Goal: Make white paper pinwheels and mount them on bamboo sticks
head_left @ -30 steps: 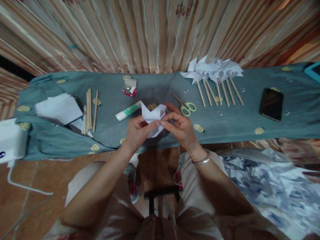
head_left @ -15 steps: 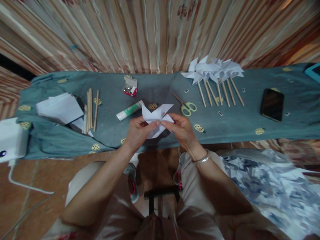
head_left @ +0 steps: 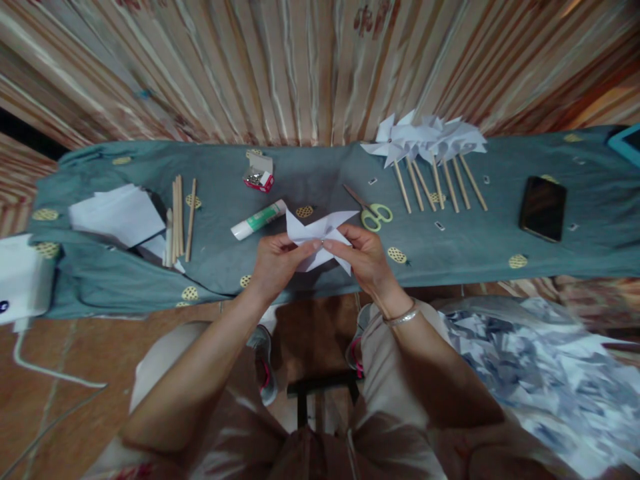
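A white paper pinwheel (head_left: 320, 227) is held between my two hands above the near edge of the cloth-covered table. My left hand (head_left: 276, 263) grips its left side, thumb pressed close to the centre. From the right, my right hand (head_left: 367, 260) pinches it, with that thumb also at the middle. A small shiny pin head (head_left: 323, 243) shows between the thumb tips. Just beyond my left hand lies a glue stick (head_left: 259, 219). Scissors with green handles (head_left: 376, 217) rest beyond my right hand.
Finished pinwheels on sticks (head_left: 425, 140) lie at the back right, near a phone (head_left: 543, 208). On the left are paper sheets (head_left: 117, 217), wooden sticks (head_left: 179, 220) and a white device (head_left: 25, 280). A small box of pins (head_left: 259, 179) stands behind. A bag of folded paper (head_left: 545, 373) sits lower right.
The pinwheel's blades have spread flatter and fuller between my hands, and the pin head now shows at the centre. My hands have barely moved.
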{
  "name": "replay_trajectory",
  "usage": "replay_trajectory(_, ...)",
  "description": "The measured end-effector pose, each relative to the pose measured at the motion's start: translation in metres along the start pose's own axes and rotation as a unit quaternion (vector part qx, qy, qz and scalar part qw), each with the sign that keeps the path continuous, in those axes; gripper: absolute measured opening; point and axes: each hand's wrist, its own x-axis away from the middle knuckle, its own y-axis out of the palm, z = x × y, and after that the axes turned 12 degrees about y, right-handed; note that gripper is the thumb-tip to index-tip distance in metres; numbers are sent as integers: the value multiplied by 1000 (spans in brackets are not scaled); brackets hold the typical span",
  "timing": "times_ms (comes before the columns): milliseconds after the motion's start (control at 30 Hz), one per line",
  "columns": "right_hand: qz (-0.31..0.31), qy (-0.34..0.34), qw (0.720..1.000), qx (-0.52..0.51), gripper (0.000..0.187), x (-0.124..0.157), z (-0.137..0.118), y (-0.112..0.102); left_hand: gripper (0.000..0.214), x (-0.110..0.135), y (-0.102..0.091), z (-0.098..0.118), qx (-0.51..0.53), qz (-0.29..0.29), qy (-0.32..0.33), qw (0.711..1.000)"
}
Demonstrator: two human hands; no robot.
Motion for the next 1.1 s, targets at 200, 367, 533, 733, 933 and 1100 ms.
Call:
replay_trajectory(200,23,-18,999,23,29,-1,1,-1,32,0,0,-2,-26,13,10,1000)
replay_trajectory(367,27,-21,999,25,31,-2,1,0,29,1,-1,-3,-30,7,30,999)
replay_trajectory(533,28,-13,999,22,31,-2,1,1,29,0,1,-3,-41,16,53,998)
replay_trajectory(733,27,-7,1000,-7,29,-5,3,1,22,-1,2,-3,-60,17,79,995)
replay_trajectory(933,29,-13,999,2,32,-7,6,1,20,-2,2,-3,-83,20,79,993)
replay_trajectory(1100,23,-14,1000,8,33,-5,2,0,20,-3,5,-1,-65,14,76,995)
